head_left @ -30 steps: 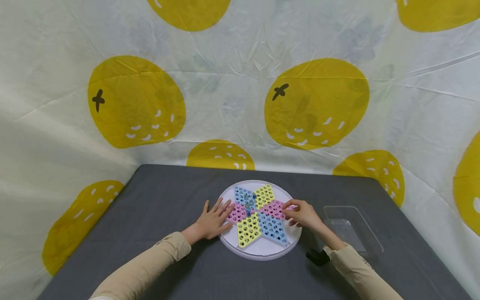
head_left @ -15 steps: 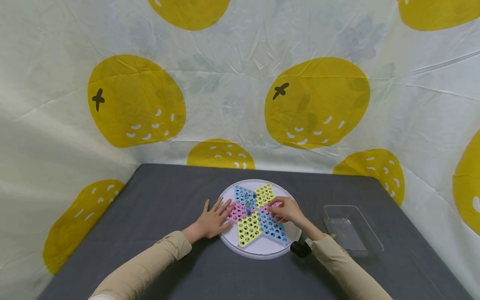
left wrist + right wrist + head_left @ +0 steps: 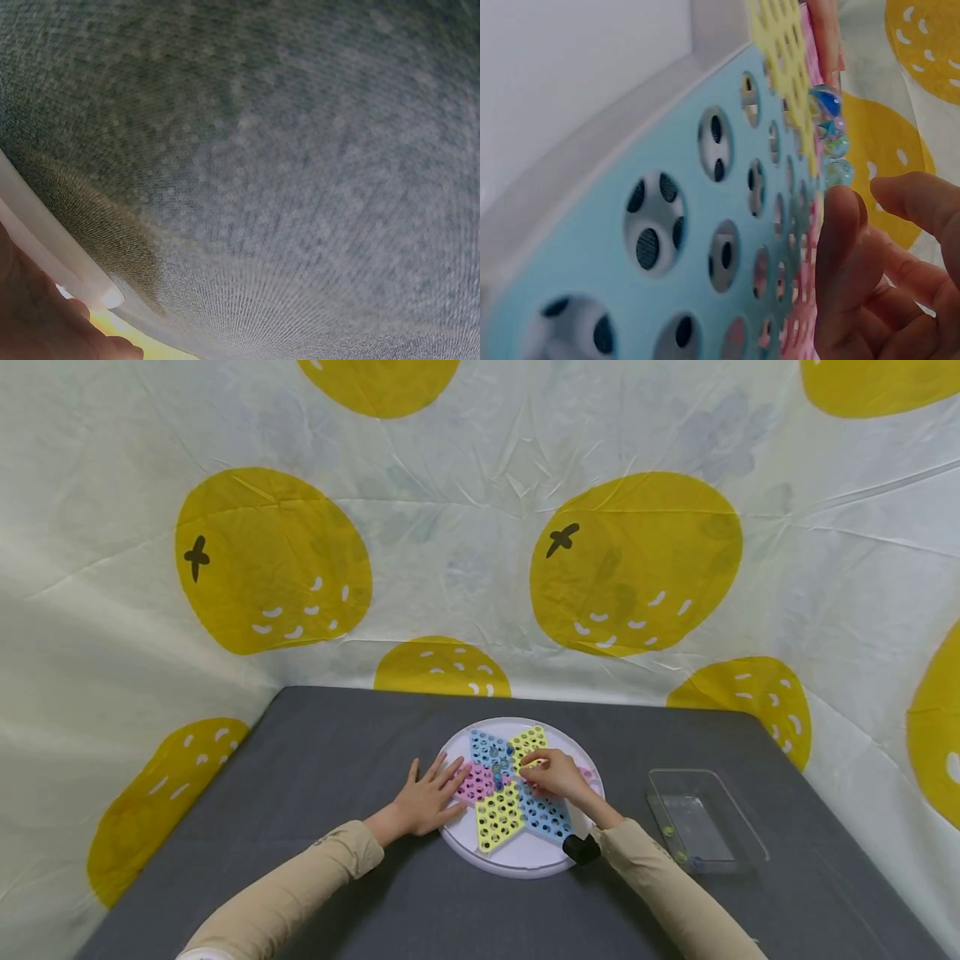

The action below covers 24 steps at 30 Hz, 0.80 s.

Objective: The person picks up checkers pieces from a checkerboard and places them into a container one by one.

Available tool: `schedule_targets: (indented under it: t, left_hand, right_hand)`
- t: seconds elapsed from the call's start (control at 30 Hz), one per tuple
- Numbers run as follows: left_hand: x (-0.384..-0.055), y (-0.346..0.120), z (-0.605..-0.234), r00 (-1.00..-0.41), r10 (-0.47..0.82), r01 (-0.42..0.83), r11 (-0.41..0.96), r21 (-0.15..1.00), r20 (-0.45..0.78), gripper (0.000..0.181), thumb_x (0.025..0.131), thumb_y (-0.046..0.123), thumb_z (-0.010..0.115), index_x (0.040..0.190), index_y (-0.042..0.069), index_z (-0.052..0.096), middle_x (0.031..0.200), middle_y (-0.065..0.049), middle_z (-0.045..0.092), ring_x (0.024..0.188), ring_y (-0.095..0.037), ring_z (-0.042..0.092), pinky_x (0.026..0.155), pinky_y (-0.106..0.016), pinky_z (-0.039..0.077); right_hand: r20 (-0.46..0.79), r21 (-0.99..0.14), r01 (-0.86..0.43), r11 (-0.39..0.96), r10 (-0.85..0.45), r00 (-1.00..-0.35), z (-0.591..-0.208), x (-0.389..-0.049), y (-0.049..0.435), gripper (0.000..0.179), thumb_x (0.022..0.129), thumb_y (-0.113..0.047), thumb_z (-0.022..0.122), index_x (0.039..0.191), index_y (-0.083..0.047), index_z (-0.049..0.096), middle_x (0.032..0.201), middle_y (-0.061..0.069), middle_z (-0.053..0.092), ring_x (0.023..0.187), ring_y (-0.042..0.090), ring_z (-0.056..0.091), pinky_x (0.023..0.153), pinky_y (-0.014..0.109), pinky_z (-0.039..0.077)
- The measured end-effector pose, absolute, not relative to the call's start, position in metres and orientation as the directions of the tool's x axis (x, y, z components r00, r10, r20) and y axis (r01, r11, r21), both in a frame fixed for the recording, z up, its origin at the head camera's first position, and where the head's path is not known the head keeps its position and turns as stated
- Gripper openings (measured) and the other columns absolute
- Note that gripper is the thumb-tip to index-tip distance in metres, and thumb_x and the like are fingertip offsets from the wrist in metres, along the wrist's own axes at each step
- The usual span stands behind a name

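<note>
Glass marbles (image 3: 839, 172) sit bunched on the Chinese checkers board (image 3: 517, 862), mostly on its far blue point and toward the centre. Being smooth and crowded, they could roll off if a fingertip nudged a neighbour. Just beside them, the right hand (image 3: 558, 777) hovers over the board, thumb and forefinger narrowly parted, nothing visible between; whether its curled fingers hide anything cannot be told. The left hand (image 3: 423, 802), fingers spread wide, rests at the board's left edge, gripping nothing.
</note>
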<state>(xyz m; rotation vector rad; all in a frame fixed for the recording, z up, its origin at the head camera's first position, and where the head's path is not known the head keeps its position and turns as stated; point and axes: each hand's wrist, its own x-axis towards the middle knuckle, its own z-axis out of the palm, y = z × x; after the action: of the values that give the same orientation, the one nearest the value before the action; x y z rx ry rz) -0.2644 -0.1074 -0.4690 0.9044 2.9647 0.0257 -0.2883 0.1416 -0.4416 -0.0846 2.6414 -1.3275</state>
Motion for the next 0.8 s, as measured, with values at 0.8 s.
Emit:
schedule_targets:
  t: [0.8]
  left_hand:
    - [-0.265, -0.108, -0.473, -0.838, 0.545, 0.544, 0.838, 0.034, -0.037, 0.062, 0.091, 0.052, 0.030, 0.144, 0.022, 0.017, 0.151, 0.000, 0.015, 0.139, -0.029, 0.006, 0.101, -0.063, 0.012]
  right_hand:
    - [-0.133, -0.798, -0.024, 0.602, -0.215, -0.967, -0.451, -0.304, 0.128, 0.028, 0.082, -0.019, 0.062, 0.108, -0.010, 0.062, 0.062, 0.000, 0.063, 0.043, 0.009, 0.053, 0.037, 0.021, 0.035]
